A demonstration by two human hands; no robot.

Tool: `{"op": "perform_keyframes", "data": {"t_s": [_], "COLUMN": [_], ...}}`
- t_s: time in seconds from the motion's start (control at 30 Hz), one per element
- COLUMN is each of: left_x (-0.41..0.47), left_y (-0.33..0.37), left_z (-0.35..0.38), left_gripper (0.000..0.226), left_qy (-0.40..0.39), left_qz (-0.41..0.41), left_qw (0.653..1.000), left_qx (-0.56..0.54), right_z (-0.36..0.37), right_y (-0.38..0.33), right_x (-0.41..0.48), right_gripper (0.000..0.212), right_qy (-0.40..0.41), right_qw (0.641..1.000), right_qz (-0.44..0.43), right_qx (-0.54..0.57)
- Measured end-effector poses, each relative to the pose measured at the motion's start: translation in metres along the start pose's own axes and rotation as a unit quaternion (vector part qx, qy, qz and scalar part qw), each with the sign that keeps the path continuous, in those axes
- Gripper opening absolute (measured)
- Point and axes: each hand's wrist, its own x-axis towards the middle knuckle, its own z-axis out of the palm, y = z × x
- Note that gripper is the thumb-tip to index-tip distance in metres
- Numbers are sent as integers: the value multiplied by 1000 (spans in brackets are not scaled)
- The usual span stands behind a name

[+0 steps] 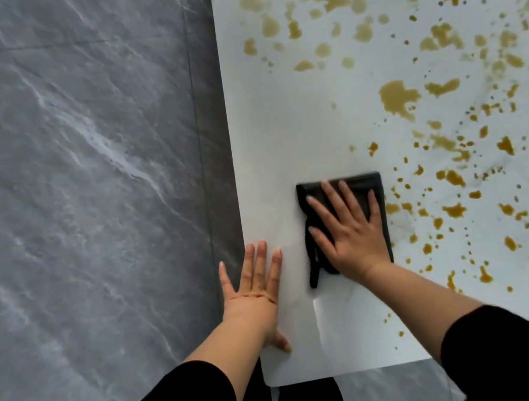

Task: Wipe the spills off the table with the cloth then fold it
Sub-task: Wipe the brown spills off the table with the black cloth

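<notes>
A white table (279,128) fills the right half of the view. Yellow-brown spills (399,99) are spattered across its far and right parts. A black cloth (372,186), folded into a rectangle, lies flat near the table's front left area. My right hand (348,232) presses flat on the cloth with fingers spread. My left hand (252,285) rests flat on the table's left edge, fingers apart, holding nothing. The strip of table between the hands shows no spills.
Grey marbled floor tiles (82,194) lie left of the table and below its front edge (352,371). The table's left edge runs straight up the view. My black sleeves show at the bottom.
</notes>
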Motion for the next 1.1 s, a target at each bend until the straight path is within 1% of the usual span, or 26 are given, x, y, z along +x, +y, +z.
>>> {"op": "perform_keyframes", "data": {"t_s": [0.1,0.17,0.27,0.37,0.5,0.6,0.8,0.97,1.03,1.1], "left_x": [3,3,3,1,-1,-3,-2,-1,0,-1], "left_y": [1,0,0,2,2,3,4,3,3,2], "left_z": [1,2,3,1,-1,0,-1,1,2,2], "left_gripper": [153,154,155,155,155,155,156,157,157,157], "left_qy": [0,-1,4,5,8,8,3,10,14,19], "left_qz": [-1,-2,-3,-7,-8,-12,-18,-19,-19,-15], "left_qw": [1000,1000,1000,1000,1000,1000,1000,1000,1000,1000], "left_qx": [4,4,5,8,9,11,15,20,19,14], "right_z": [-14,-17,-12,-2,25,34,20,-3,-3,1], "right_y": [23,31,26,12,-11,-16,3,55,61,58], "right_x": [49,63,51,4,-106,-140,-107,-28,-21,-31], "right_gripper": [59,60,60,60,60,60,59,60,60,60], "right_qy": [-7,-12,-3,5,-2,-13,-15,-17,-13,-1], "right_qw": [998,998,998,998,999,998,999,992,992,994], "right_qz": [54,55,57,62,46,53,42,122,122,110], "right_qx": [8,5,6,31,29,22,23,20,15,23]}}
